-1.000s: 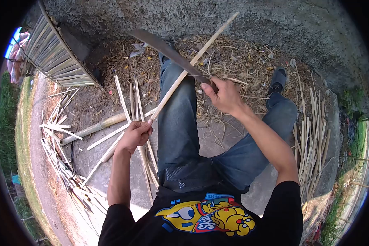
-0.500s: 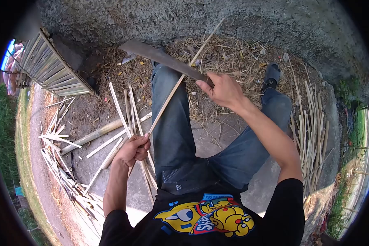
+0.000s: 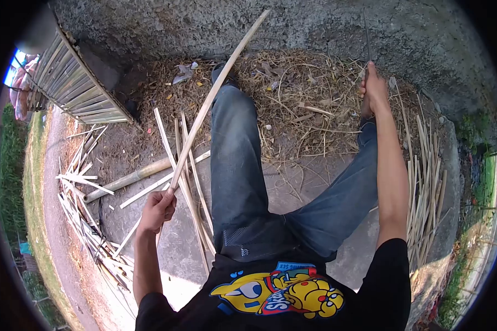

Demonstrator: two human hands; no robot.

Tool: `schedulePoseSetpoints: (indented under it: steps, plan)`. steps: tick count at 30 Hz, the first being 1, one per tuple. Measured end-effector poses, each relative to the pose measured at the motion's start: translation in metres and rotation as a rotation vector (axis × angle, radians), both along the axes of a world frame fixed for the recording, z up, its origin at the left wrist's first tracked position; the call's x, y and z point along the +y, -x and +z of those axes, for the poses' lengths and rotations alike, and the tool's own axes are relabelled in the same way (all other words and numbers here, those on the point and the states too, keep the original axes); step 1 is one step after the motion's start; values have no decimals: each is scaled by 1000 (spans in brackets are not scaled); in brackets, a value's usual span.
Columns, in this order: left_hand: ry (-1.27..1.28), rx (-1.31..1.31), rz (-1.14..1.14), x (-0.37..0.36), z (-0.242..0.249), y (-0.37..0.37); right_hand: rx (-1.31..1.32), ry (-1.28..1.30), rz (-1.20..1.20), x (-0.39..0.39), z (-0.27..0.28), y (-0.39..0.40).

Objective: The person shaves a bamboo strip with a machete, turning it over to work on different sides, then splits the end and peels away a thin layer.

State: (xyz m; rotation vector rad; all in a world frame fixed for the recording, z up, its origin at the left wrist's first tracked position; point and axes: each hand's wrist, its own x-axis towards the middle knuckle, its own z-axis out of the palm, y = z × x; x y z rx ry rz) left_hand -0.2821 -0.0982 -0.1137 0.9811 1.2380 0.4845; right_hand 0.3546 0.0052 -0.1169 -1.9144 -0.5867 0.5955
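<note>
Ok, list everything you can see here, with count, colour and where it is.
bamboo strip: one, pale tan, held slanting over the left leg
knife: one, dark, seen edge-on, raised at upper right
bamboo pole: one, grey-green, on the ground at left
split strips: many, tan, heaped at right
shavings: a litter, brown, by the wall
bamboo panel: one, grey, upper left
left hand: grips the strip's lower end
right hand: grips the knife

Concrete ground [image 3: 292, 190] bears bamboo strips [image 3: 422, 182], a pole [image 3: 128, 179], dry shavings [image 3: 298, 110].
</note>
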Motion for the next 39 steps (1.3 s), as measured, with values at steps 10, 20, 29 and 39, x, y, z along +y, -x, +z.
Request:
schedulePoseSetpoints:
  steps: [10, 20, 29, 39]
  plan:
    - [-100, -36, -114, 62, 9, -130, -471, -288, 758, -49, 22, 174]
    - [-709, 308, -178, 58, 18, -161, -691, -130, 974, -71, 23, 225]
    - [-653, 289, -127, 69, 29, -175, -610, -457, 936, -74, 6, 221]
    - [-1152, 525, 39, 50, 19, -196, -349, -555, 506, -51, 55, 244]
